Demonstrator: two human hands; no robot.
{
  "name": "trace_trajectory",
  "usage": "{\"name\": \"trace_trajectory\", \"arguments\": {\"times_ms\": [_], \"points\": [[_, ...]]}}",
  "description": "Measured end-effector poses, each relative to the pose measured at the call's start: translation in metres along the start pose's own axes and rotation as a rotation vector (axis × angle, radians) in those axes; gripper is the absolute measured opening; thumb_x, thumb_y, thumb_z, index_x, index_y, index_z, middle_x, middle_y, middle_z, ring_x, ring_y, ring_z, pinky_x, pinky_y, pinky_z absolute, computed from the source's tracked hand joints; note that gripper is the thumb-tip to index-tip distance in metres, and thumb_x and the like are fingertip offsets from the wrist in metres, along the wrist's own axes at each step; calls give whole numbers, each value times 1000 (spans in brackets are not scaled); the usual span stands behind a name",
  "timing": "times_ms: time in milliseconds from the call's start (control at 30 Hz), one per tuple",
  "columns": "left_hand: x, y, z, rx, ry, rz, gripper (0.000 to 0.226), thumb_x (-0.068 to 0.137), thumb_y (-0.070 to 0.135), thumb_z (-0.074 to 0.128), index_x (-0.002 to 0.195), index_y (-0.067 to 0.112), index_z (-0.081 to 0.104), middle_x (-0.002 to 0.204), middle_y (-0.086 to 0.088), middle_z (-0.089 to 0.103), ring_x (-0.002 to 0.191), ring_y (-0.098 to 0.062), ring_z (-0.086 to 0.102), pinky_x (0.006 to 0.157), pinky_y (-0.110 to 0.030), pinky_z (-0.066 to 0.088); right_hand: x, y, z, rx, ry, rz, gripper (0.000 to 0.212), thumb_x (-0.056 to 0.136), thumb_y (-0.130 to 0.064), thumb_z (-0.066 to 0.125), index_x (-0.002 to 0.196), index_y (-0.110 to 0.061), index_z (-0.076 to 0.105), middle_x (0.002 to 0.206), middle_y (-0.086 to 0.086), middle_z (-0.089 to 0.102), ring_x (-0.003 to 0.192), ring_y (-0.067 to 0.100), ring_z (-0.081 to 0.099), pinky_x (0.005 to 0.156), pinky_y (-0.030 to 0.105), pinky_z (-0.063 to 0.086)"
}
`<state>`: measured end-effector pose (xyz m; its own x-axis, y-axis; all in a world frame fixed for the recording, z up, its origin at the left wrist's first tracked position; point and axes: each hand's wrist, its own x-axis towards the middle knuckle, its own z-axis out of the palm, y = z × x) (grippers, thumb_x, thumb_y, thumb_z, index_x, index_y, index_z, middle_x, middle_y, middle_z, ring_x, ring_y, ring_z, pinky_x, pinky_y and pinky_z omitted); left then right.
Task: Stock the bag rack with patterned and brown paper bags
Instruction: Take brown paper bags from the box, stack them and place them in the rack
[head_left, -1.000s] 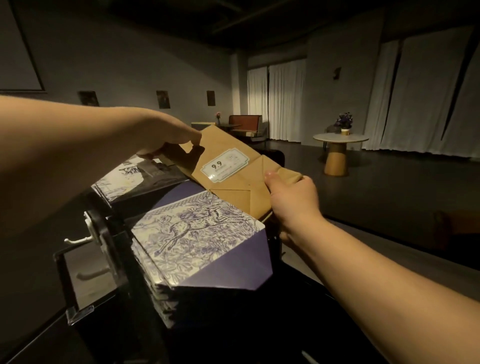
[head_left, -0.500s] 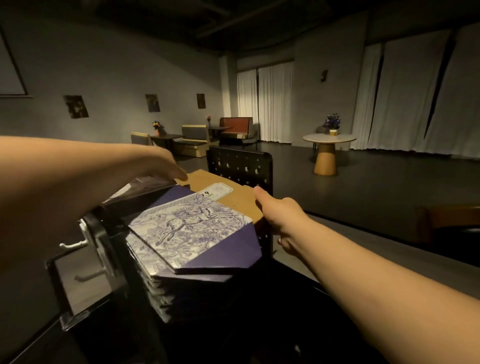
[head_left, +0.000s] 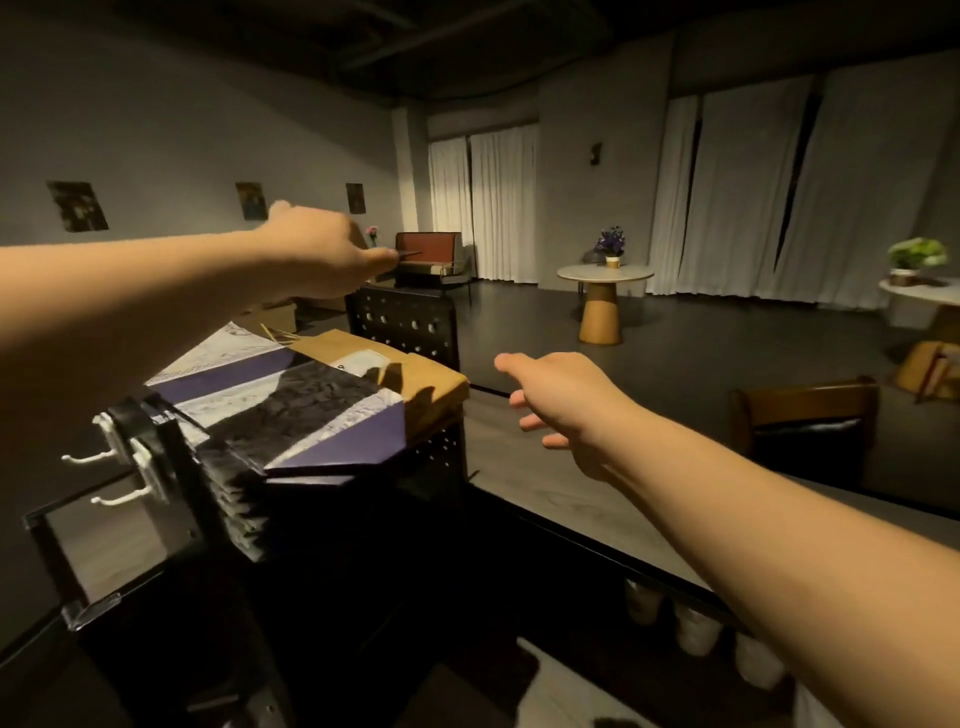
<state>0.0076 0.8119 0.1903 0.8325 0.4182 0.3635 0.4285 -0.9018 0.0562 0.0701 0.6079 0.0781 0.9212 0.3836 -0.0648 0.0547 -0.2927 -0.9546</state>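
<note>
Left hand (head_left: 317, 249) reaches out above the rack (head_left: 410, 327), fingers curled, grip unclear. Right hand (head_left: 566, 405) hovers relaxed, empty, beside the brown paper bags (head_left: 415, 374) lying behind the patterned bags (head_left: 311, 410).

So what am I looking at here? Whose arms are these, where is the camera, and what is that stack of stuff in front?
There is no machine here. These are a person's two bare arms, filmed by one wide-angle camera worn on the head, looking forward and down.

In front stands a black perforated rack for paper bags. Folded flat in it lie patterned bags, white with a purple print, stacked several deep, and behind them a brown paper bag with a pale label.

The left hand is raised above the rack, its fingers curled; something thin and dark juts out at its fingertips, but I cannot tell what it is or if it is held. The right hand hangs to the right of the rack, fingers loose, holding nothing.

Behind is a dim room with a round table and white curtains.
</note>
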Motion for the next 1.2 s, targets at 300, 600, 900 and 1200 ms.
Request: {"name": "trace_trajectory", "arguments": {"times_ms": [300, 600, 900, 1200], "points": [[-81, 166, -31, -469, 11, 320, 51, 97, 66, 45, 92, 21, 68, 85, -2, 69, 75, -17, 64, 64, -29, 49, -81, 40, -143, -118, 21, -70, 28, 99, -44, 61, 106, -19, 72, 80, -4, 70, 73, 16, 64, 74, 35, 48], [-183, 351, 5, -938, -494, 541, 53, 100, 62, 46, 85, 19, 73, 69, -5, 69, 59, -18, 61, 60, -33, 42, -222, 96, -316, -348, 113, 44, 24, 100, -42, 63, 107, -21, 72, 91, 3, 75, 80, 20, 74, 76, 37, 57], [-289, 475, 57, -1008, -859, 710, 53, 102, 59, 42, 99, 16, 72, 74, -4, 68, 68, -20, 59, 65, -36, 41, -358, 153, -434, -338, 364, 252, 25, 102, -43, 60, 112, -23, 71, 101, 6, 73, 90, 24, 72, 80, 39, 58], [-360, 545, 112, -766, -957, 635, 34, 101, 51, 54, 110, 21, 67, 94, -7, 75, 82, -22, 74, 78, -36, 62, -441, 211, -504, -266, 573, 430, 24, 103, -35, 60, 119, -19, 67, 110, 11, 70, 97, 28, 69, 83, 38, 57]]}}
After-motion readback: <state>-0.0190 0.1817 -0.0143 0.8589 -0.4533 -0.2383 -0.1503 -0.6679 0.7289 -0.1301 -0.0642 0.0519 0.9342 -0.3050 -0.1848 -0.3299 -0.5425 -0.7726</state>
